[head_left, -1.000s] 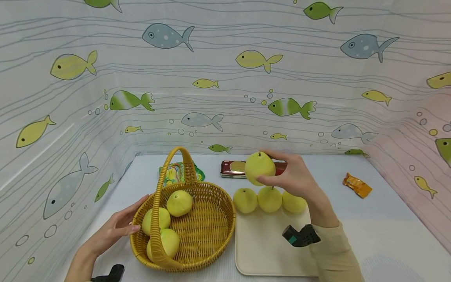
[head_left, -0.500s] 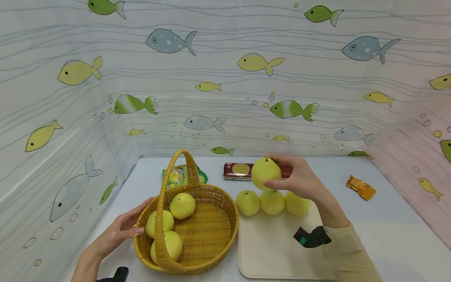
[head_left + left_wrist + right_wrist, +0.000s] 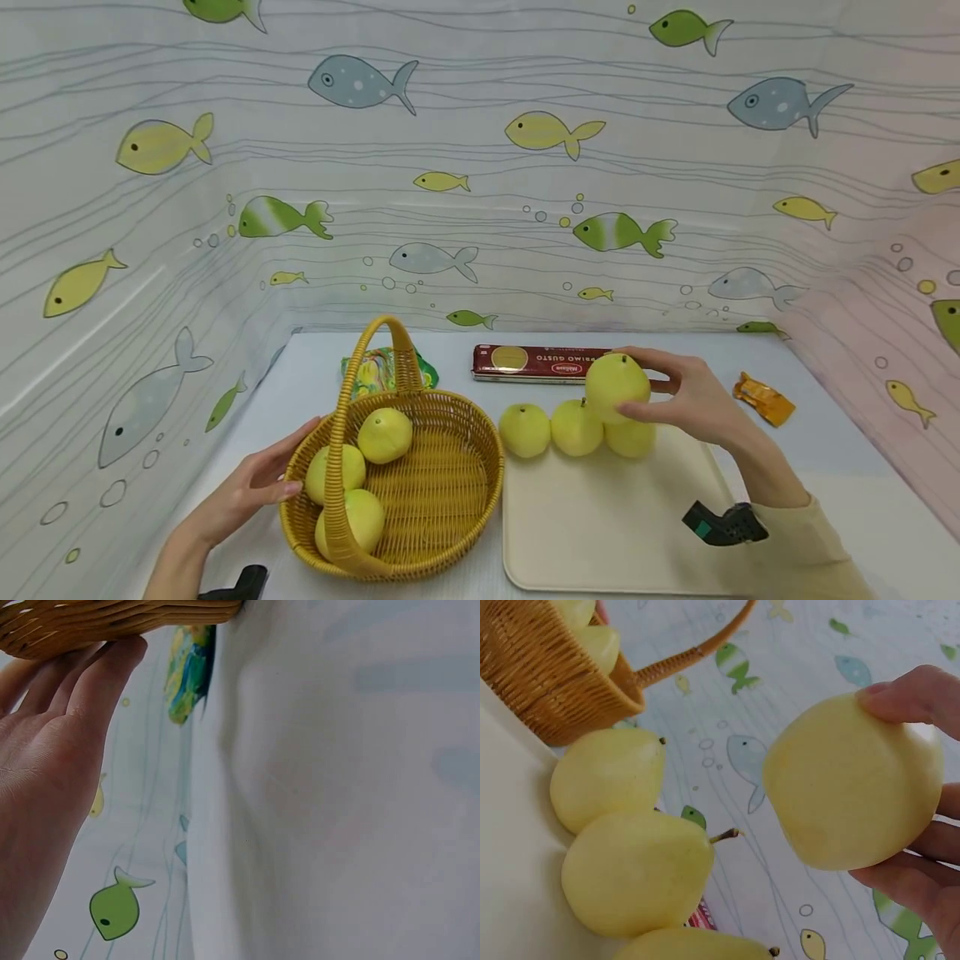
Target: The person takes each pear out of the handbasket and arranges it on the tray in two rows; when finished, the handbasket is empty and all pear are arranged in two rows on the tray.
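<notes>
Fish-patterned sheeting backs a pale table (image 3: 825, 467); a red box (image 3: 540, 363) at the rear reads "PRIMO GUSTO"; the right hand (image 3: 693, 400) grips a yellow pear (image 3: 617, 383), fingers curled round it, just above three pears (image 3: 576, 427) lined along the far edge of a cream board (image 3: 600, 533); the left hand (image 3: 251, 487) rests flat-fingered against the wicker basket (image 3: 450, 533).

Around the pale grey-white tabletop (image 3: 825, 467), on three sides, white plastic curtain walls (image 3: 480, 167) printed with yellow, green and grey fish, evenly lit.
</notes>
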Demonstrator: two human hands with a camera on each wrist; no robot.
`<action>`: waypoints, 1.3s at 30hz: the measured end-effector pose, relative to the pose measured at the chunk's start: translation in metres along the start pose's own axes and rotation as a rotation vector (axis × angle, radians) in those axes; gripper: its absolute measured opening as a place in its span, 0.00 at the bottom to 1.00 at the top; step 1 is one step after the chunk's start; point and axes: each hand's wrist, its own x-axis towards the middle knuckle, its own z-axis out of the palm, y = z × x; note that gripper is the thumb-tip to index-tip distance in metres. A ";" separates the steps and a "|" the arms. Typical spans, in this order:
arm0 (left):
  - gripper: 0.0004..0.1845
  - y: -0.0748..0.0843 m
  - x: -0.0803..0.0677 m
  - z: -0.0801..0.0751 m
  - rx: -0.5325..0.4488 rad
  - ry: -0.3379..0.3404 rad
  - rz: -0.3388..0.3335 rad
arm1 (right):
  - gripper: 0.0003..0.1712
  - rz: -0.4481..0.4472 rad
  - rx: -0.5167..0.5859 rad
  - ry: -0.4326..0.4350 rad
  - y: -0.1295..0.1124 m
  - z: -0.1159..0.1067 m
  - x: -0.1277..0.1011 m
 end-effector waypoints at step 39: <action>0.39 -0.002 -0.002 -0.001 0.031 0.026 -0.035 | 0.39 0.172 -0.003 -0.009 0.061 -0.052 -0.028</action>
